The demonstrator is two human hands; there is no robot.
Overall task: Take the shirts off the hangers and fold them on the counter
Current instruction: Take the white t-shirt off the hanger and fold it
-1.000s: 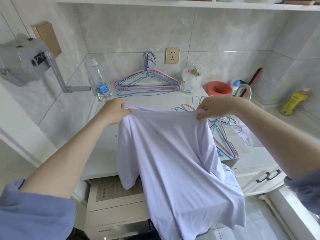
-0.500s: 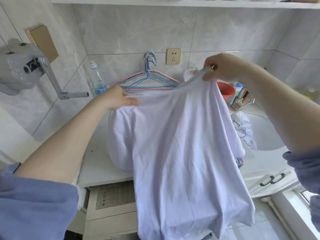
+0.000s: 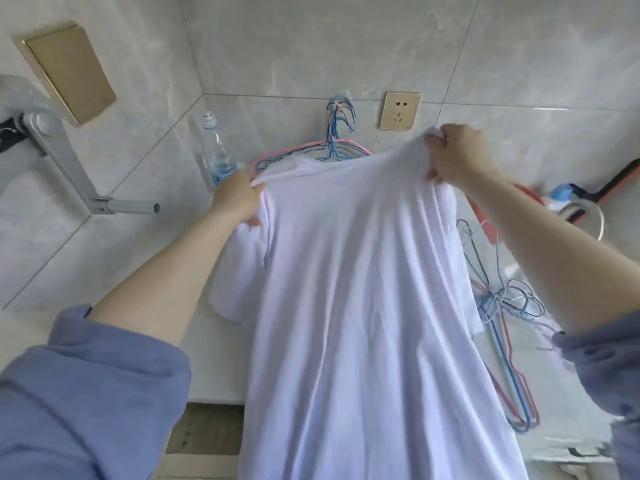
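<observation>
White shirt (image 3: pixel 363 306) fills centre frame, held up by its top edge and stretched between both hands. Its body hangs down past the near edge of the counter (image 3: pixel 214 362); can't tell whether the fabric touches the countertop. One short sleeve droops on the left, below the left hand (image 3: pixel 239 199).

Left hand grasps the top edge on the left, fingers curled into the fabric, lower of the two. Right hand (image 3: pixel 457 157) is clenched on bunched fabric at top right, higher, in front of the far wall. Forearms bare, blue sleeves pushed up.

Grey crank handle (image 3: pixel 69 161) sticks out from the left wall.

Loose wire hangers (image 3: pixel 505 341), blue and red, lie on the counter right of the shirt, partly hidden by it. A hanging bunch (image 3: pixel 332 147), pink and blue, sits on the far wall behind the shirt's top edge.

Gold plate (image 3: pixel 69 72) on left wall. Water bottle (image 3: pixel 218 157) upright, far left on the counter, just beyond the left hand. Wall socket (image 3: pixel 400 110) on far wall, just left of the right hand.
</observation>
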